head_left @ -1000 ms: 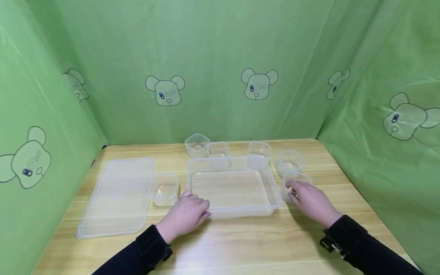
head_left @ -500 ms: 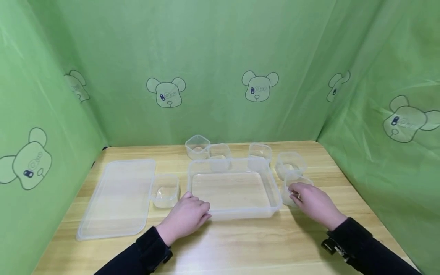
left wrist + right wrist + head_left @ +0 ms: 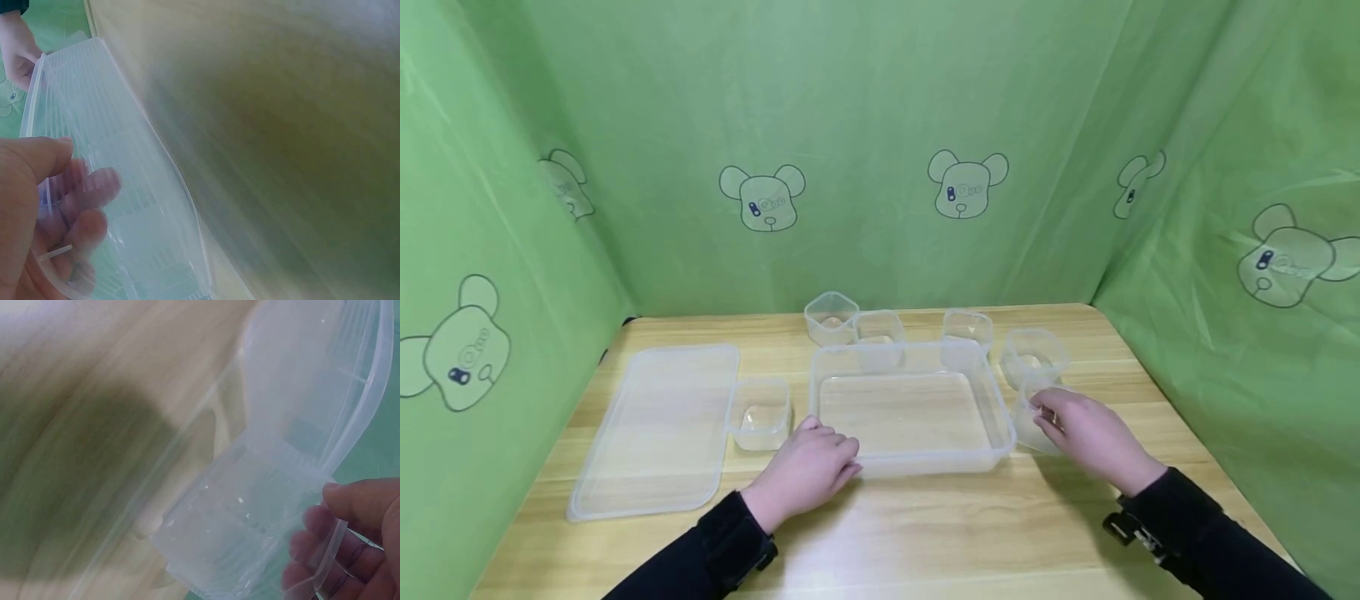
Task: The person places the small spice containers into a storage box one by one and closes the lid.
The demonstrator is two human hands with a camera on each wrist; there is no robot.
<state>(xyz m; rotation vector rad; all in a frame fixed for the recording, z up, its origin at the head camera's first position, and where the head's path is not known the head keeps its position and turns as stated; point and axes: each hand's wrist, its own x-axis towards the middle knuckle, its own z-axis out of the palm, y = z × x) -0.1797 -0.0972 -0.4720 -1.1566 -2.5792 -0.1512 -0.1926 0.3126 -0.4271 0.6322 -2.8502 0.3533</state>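
Note:
A large clear rectangular plastic box (image 3: 932,460) stands upright and lidless in the middle of the wooden table. My left hand (image 3: 808,471) grips its near left rim; in the left wrist view the thumb (image 3: 47,156) lies over the rim and the fingers show through the wall. Beside the box's right end, my right hand (image 3: 1097,437) pinches the rim of a small clear plastic container (image 3: 219,531), thumb on one side and fingers showing through the other. In the right wrist view this container sits right against the large box's end (image 3: 294,375).
A flat clear lid (image 3: 655,433) lies at the left, with a small container (image 3: 762,417) at its right edge. More small containers stand behind the box (image 3: 832,323) and by its far right corner (image 3: 1033,358). Green fabric (image 3: 865,100) encloses the table's back and sides.
My right hand has shifted slightly right and toward me, and the small container it pinches has turned a little with it. My left hand and the large box have stayed in place.

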